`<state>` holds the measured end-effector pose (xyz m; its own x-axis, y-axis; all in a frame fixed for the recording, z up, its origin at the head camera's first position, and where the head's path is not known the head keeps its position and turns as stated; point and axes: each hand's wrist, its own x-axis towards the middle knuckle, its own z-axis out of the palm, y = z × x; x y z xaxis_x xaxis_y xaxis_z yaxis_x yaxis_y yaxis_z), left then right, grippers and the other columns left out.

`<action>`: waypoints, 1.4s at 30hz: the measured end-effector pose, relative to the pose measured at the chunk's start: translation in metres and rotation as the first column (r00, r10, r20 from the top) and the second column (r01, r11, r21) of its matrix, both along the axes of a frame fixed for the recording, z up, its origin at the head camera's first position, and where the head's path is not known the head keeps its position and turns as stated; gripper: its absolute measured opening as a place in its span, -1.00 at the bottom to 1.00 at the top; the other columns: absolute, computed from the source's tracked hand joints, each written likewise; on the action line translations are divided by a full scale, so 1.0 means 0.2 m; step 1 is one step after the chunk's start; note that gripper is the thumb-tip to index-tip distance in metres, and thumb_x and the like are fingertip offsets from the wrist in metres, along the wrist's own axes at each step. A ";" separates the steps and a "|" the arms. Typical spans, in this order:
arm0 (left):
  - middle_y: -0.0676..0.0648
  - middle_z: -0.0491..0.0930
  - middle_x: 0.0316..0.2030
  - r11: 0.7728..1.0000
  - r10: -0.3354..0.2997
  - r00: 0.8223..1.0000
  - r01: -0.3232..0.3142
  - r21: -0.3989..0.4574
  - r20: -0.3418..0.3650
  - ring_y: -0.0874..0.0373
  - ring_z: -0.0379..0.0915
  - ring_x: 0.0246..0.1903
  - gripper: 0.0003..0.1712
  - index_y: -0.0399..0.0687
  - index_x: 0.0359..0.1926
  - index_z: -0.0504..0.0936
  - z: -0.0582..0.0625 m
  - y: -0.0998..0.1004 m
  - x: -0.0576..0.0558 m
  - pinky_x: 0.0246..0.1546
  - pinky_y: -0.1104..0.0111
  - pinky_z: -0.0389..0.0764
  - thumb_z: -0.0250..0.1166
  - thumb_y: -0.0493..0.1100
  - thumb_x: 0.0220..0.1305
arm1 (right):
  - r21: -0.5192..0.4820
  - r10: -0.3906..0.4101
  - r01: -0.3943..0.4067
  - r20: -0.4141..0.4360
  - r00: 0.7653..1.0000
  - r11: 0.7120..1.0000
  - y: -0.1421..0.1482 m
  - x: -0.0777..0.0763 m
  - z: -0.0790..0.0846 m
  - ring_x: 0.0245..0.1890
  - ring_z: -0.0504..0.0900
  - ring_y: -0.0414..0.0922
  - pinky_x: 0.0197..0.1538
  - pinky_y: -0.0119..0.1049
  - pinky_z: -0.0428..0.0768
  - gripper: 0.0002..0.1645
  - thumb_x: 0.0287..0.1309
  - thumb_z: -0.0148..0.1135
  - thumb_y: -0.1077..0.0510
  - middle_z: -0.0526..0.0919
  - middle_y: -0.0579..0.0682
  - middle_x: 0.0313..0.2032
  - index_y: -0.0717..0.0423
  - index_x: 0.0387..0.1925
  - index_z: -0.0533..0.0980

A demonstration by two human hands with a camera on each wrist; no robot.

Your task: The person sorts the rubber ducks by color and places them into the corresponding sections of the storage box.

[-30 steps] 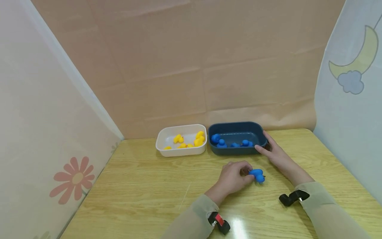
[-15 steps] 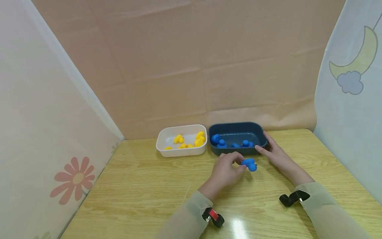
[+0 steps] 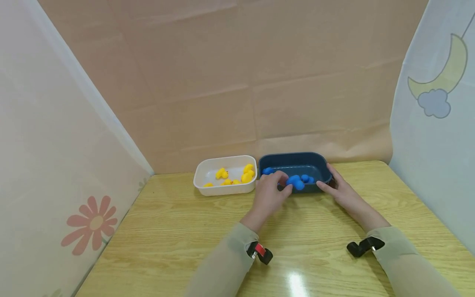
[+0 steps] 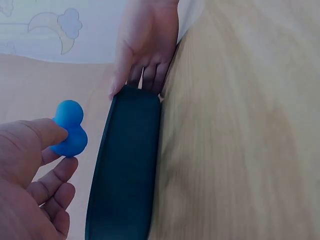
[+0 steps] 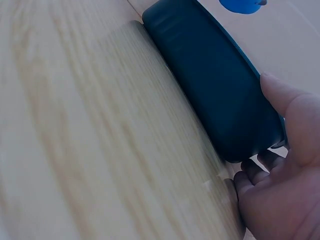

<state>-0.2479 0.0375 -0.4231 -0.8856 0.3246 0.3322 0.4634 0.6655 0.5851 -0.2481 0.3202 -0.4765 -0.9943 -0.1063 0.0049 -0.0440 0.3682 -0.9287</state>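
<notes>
My left hand (image 3: 268,194) pinches a blue rubber duck (image 3: 295,182) between thumb and fingers, over the front rim of a dark blue bin (image 3: 285,159). In the left wrist view the held duck (image 4: 75,142) is above the level of the bin's rim. Several other blue ducks (image 3: 268,170) lie inside the bin, some hidden behind my left hand. My right hand (image 3: 343,194) holds the bin's right end, thumb on the rim at the front corner. The right wrist view shows its fingers (image 5: 255,172) curled around that end.
A white bin (image 3: 226,189) with several yellow rubber ducks (image 3: 246,177) stands just left of the dark one. Both bins are at the back of the wooden table (image 3: 178,231), near a brown paper backdrop (image 3: 208,103). Printed white sheets hang along both sides.
Holding the blue duck, my left hand has risen from the table and moved forward and left to the dark bin. My right hand has stayed at the bin's right end.
</notes>
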 end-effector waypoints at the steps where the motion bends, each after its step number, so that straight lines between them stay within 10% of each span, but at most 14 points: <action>1: 0.19 0.76 -0.14 1.000 0.014 1.000 -0.014 -0.008 -0.009 0.13 0.49 0.00 -0.81 0.11 0.04 0.78 0.01 0.00 -0.01 0.12 0.18 0.43 0.48 0.02 0.53 | -0.001 0.001 -0.001 0.002 1.000 1.000 0.00 0.00 0.00 0.69 -0.25 0.48 0.61 0.49 -0.10 0.22 0.67 0.23 -0.15 -0.46 0.27 0.75 -0.27 0.79 -0.49; 22: 0.04 0.78 -0.03 0.970 0.220 0.975 -0.221 -0.100 -0.020 0.03 0.53 -0.02 -0.65 0.09 0.23 0.74 -0.01 0.00 -0.18 0.09 0.11 0.43 0.43 0.07 0.57 | -0.011 0.000 0.000 0.004 1.000 1.000 0.00 0.03 0.00 0.70 -0.36 0.45 0.62 0.48 -0.16 0.24 0.66 0.24 -0.19 -0.54 0.18 0.75 -0.28 0.79 -0.48; 42: -0.03 0.59 0.41 0.959 0.128 0.980 -0.161 -0.232 -0.150 -0.09 0.42 0.41 -0.47 0.05 0.46 0.62 -0.08 -0.16 -0.06 0.42 -0.03 0.39 0.39 0.09 0.61 | -0.020 -0.019 0.019 -0.001 1.000 1.000 0.07 0.06 -0.02 0.68 -0.29 0.52 0.60 0.53 -0.11 0.22 0.68 0.24 -0.07 -0.47 0.31 0.74 -0.15 0.79 -0.48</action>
